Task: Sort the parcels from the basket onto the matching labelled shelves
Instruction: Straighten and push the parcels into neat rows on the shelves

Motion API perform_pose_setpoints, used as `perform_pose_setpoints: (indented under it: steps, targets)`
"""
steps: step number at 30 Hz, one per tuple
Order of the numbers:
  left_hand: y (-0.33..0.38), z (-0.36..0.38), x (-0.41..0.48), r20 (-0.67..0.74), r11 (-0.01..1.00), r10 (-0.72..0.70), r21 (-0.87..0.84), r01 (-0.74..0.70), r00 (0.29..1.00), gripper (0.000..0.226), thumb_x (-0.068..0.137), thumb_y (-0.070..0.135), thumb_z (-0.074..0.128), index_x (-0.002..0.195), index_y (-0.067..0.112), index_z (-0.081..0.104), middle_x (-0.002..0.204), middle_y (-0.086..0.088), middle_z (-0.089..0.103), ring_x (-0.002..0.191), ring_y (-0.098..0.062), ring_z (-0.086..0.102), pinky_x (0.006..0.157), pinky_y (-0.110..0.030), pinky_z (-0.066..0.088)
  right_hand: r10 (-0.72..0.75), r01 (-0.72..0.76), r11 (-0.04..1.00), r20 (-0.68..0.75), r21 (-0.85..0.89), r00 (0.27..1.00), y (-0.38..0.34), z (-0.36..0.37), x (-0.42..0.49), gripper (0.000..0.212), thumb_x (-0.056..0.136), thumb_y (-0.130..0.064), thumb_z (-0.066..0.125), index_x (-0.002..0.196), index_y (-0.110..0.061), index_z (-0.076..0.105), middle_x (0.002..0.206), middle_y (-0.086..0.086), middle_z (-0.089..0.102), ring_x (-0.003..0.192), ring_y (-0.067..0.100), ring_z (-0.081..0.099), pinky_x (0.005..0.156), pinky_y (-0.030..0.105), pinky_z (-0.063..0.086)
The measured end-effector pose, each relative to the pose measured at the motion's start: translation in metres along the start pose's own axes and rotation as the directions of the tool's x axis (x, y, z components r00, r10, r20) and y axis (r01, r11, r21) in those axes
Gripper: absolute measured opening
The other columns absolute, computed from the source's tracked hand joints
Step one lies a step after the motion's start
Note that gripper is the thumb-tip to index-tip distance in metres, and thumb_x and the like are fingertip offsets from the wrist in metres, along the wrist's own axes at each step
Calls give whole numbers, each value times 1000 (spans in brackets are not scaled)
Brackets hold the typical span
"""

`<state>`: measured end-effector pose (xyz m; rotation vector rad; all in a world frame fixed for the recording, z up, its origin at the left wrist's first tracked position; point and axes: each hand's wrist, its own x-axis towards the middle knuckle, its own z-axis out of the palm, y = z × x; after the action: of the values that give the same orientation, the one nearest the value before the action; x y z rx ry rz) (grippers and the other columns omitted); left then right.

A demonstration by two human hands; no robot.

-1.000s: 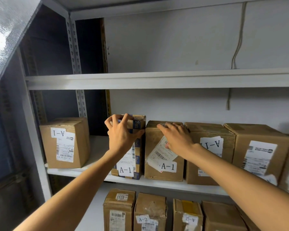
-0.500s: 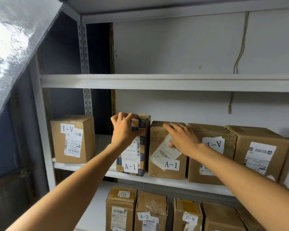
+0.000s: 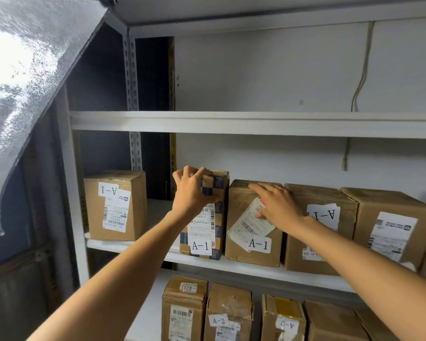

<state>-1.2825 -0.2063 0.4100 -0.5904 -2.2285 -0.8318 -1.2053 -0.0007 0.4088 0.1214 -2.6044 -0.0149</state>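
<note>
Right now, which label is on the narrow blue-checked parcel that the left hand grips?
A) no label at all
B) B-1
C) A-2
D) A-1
D: the white sticker at the foot of the narrow parcel, gripped at its top by the left hand, reads A-1.

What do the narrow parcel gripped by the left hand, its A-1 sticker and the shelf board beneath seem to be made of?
Narrow parcel: brown cardboard, matte, bound with blue-and-white printed tape that looks like slightly glossy plastic.
A-1 sticker: white paper, matte, black print, apparently self-adhesive.
Shelf board: probably painted metal, going by its smooth light-grey face and thin front lip.
</note>
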Motion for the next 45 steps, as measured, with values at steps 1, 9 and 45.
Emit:
perform_pose_setpoints:
  steps: [1,9,45]
  targets:
    - [1,1,0,0,1000,-3,6,3,1000,66,71,34,82,129,24,52,130,-6,42,128,-29,23,102,-40,37,-1,1,1000,8,1,1000,1,1,0,79,81,-25,74,148,-20,31,152,2,36,140,22,32,116,35,21]
    - [-21,-3,-6,7,997,65,38,-65,998,77,79,65,51,147,42,23,155,1,23,143,-24,4,111,-58,21,6,-9,1000,-151,-14,988,0,17,6,73,87,-52,58,143,-12,35,139,8,46,128,25,39,107,37,31]
    - [-164,0,-36,-156,928,-372,-55,368,915,140,48,76,71,149,28,-14,146,-14,11,124,-39,26,103,-49,31,-185,262,900,-240,347,953,-180,76,54,8,90,-16,57,89,-9,61,91,3,59,81,15,51,64,17,29]
